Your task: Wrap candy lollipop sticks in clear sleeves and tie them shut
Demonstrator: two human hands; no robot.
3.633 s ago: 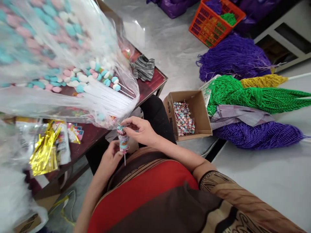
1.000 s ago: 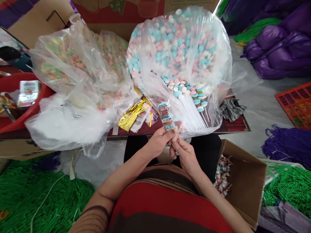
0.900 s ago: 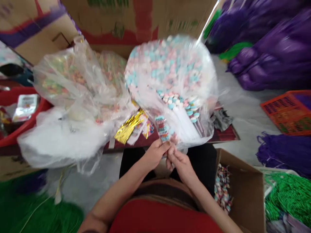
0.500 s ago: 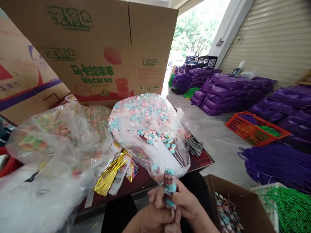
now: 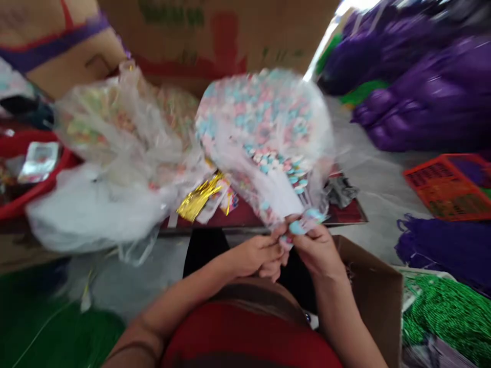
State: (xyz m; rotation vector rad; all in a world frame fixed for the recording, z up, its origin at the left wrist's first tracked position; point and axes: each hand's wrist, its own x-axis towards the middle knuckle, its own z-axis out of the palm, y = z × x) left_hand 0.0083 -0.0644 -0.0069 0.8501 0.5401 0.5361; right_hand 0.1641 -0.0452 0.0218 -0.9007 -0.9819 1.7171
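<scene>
The view is blurred by motion. My left hand (image 5: 256, 254) and my right hand (image 5: 318, 249) meet over my lap, just below the edge of a low red-brown table (image 5: 347, 214). Both pinch a small wrapped candy skewer (image 5: 301, 226) with pale blue and pink pieces, tilted to the right between the fingertips. Right above the hands hangs a large clear bag of pastel candy skewers (image 5: 268, 133), its white sticks pointing down at my fingers.
A second clear bag of candy (image 5: 115, 133) and crumpled plastic (image 5: 88, 214) lie at left, gold twist ties (image 5: 197, 197) between the bags. A cardboard box (image 5: 379, 301) stands at my right, a red basin (image 5: 23, 174) far left, an orange crate (image 5: 448, 186) and purple bundles (image 5: 418, 102) to the right.
The view dipped back down after lifting toward the big carton. The wrapped skewer went from upright in my hands to tilted rightward, and my right hand rose to grip its upper part.
</scene>
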